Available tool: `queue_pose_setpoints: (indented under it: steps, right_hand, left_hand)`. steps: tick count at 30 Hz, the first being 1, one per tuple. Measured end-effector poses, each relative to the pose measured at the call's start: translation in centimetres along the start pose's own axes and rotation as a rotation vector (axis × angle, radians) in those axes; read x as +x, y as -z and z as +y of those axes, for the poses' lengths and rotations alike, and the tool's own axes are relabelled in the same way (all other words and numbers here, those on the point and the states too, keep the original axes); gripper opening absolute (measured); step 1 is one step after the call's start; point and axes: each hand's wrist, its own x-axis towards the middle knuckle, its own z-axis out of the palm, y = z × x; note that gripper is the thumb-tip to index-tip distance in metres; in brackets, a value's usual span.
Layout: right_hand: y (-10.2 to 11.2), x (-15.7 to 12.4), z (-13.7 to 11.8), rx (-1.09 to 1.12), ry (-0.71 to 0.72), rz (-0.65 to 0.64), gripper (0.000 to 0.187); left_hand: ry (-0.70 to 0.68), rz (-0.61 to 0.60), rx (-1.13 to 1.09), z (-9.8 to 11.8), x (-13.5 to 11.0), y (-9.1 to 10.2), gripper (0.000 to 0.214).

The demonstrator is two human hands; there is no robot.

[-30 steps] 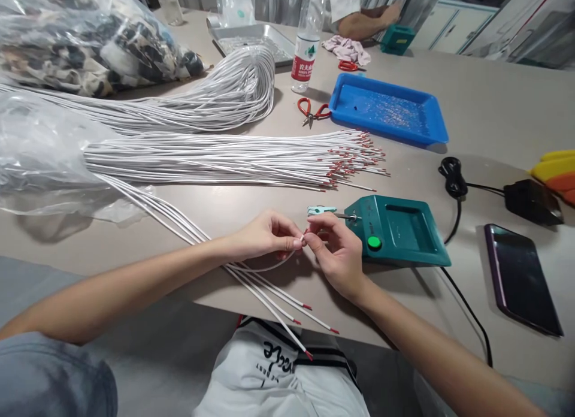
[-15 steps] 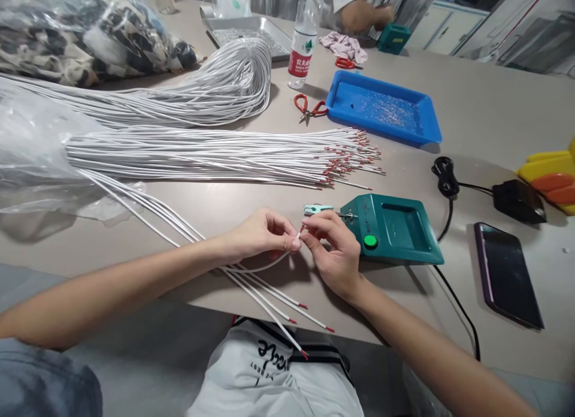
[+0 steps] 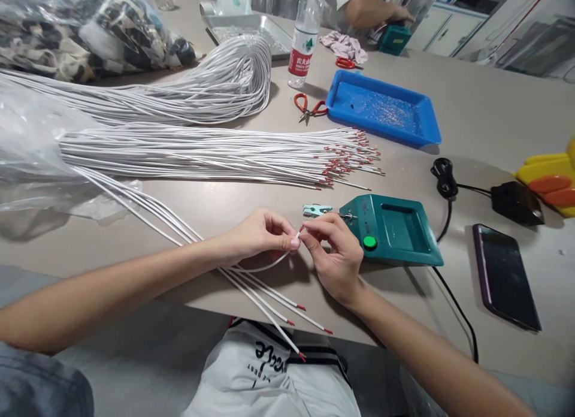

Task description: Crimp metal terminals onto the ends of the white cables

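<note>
Between thumb and fingers, my left hand [image 3: 272, 232] pinches a white cable [image 3: 275, 262] close to its red end. My right hand [image 3: 335, 249] is closed on the red tip of that same cable, fingertips almost touching the left ones. Right beside it sits a green machine [image 3: 398, 231] with a round green button [image 3: 370, 242] and a metal clip [image 3: 317, 210] at its left side. Several loose white cables [image 3: 265, 297] with red ends lie under my left wrist and poke past the table edge.
A thick bundle of red-tipped white cables [image 3: 202, 156] lies behind my hands, with a looped bundle [image 3: 215, 93] beyond. Farther back are red-handled snips [image 3: 308, 110], a blue tray [image 3: 339, 108] and a bottle [image 3: 303, 54]. A phone [image 3: 505, 276] lies right. Another person's arm [image 3: 368, 11] shows at the back.
My hands keep their pinch on the cable with hardly any movement. At the back, the other person's hand has moved right, over a second green machine.
</note>
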Motion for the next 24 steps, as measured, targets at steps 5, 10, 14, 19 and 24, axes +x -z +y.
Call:
queue_pose_setpoints:
  steps: [5,10,14,19,24]
  right_hand:
    - [-0.1,-0.1,0.0,0.000,-0.036,0.017,0.020]
    - [-0.1,-0.2,-0.3,0.074,-0.117,-0.004,0.009]
    - [0.0,0.1,-0.8,0.301,-0.367,-0.050,0.010]
    - [0.0,0.7,-1.2,0.391,-0.531,-0.095,0.013]
    - [-0.2,0.8,-1.0,0.400,-0.529,-0.074,0.014]
  left_hand:
    - [-0.009,-0.002,0.001,0.0,0.0,0.0,0.022]
    - [-0.018,0.002,0.006,-0.1,0.1,0.0,0.023]
    - [-0.011,0.001,0.010,0.1,0.2,-0.1,0.022]
    - [0.002,0.011,0.054,0.5,0.0,-0.3,0.017]
    - [-0.007,0.026,0.047,0.1,0.0,-0.2,0.017]
